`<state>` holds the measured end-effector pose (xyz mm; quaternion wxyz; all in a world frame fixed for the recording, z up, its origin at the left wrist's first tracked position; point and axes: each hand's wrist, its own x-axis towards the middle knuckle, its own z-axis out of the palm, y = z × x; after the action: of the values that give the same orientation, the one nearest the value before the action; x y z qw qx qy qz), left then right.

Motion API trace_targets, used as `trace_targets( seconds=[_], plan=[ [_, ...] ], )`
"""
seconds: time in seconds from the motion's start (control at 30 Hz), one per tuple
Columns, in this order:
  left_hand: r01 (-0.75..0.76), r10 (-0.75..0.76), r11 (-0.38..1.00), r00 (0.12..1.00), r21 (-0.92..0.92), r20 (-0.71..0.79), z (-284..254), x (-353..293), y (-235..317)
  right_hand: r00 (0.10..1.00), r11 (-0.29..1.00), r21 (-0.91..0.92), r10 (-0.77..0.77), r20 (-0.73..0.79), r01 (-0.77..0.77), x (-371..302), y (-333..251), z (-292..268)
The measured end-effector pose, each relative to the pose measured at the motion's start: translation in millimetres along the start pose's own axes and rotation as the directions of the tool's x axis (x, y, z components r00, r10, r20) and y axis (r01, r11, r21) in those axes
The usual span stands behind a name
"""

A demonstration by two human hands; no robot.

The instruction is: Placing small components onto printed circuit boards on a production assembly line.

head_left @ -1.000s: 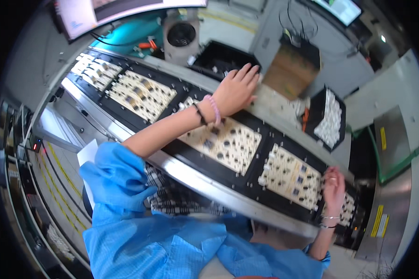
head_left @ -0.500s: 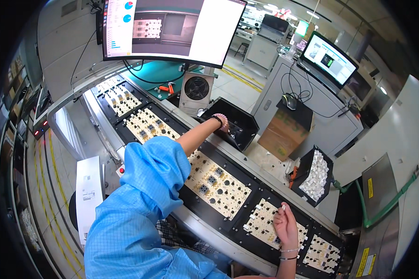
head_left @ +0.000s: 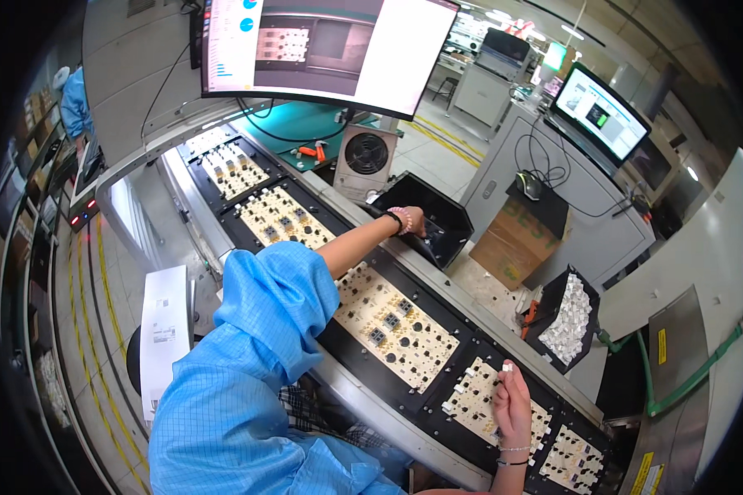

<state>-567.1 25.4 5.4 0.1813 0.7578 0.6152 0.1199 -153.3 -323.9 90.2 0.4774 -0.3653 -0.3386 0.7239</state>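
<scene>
My left hand (head_left: 414,221) is at the black bin (head_left: 456,216) beyond the rail, fingers curled downward over its inside. Small dark and shiny parts lie in the bin; whatever those fingertips pinch is too small to make out. My right hand (head_left: 513,406) is raised over a cream circuit board (head_left: 473,402) at the near right. Between its thumb and fingers is a small white plastic piece (head_left: 508,368). A larger cream circuit board (head_left: 396,326), carrying black round components and dark square parts, lies between my two arms in the black carrier.
More populated boards (head_left: 281,216) sit along the line to the far left. A black tray of white plastic pieces (head_left: 566,322) stands at the right, near a cardboard box (head_left: 516,243). A fan unit (head_left: 366,154) and a large monitor (head_left: 330,54) stand beyond the rail.
The whole view has shifted, with the scene sliding rightward. My left hand has lifted a little within the bin. My right hand still holds the white piece. A person in blue has appeared far left.
</scene>
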Motion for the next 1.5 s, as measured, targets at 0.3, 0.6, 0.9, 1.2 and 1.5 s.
trace_targets(
  seconds=[0.3, 0.6, 0.9, 1.2, 1.5],
  plan=[
    [-0.096, -0.014, 0.803, 0.984, -0.589, -0.179, -45, -65, 15, 0.997, 0.996, -0.090, -0.008, -0.076, 0.001, 8, 4, 18],
    [0.050, 0.126, -0.170, 0.992, -0.984, 0.028, -79, -184, 41, 0.997, 0.993, -0.091, -0.069, 0.022, 0.071, 7, 9, 19],
    [0.174, 0.152, -0.830, 0.985, -0.529, 0.085, -62, -234, -47, 0.989, 0.706, -0.699, -0.147, 0.017, 0.117, 21, -3, 79],
    [0.164, 0.114, -0.688, 0.986, -0.707, 0.119, -79, -237, -34, 0.877, -0.079, -0.916, -0.264, 0.401, 0.394, 42, 16, 94],
    [0.205, 0.170, -0.664, 0.978, -0.719, 0.122, -83, -245, -39, 0.928, -0.080, -0.937, -0.134, 0.349, 0.341, 44, 16, 109]
  ],
)
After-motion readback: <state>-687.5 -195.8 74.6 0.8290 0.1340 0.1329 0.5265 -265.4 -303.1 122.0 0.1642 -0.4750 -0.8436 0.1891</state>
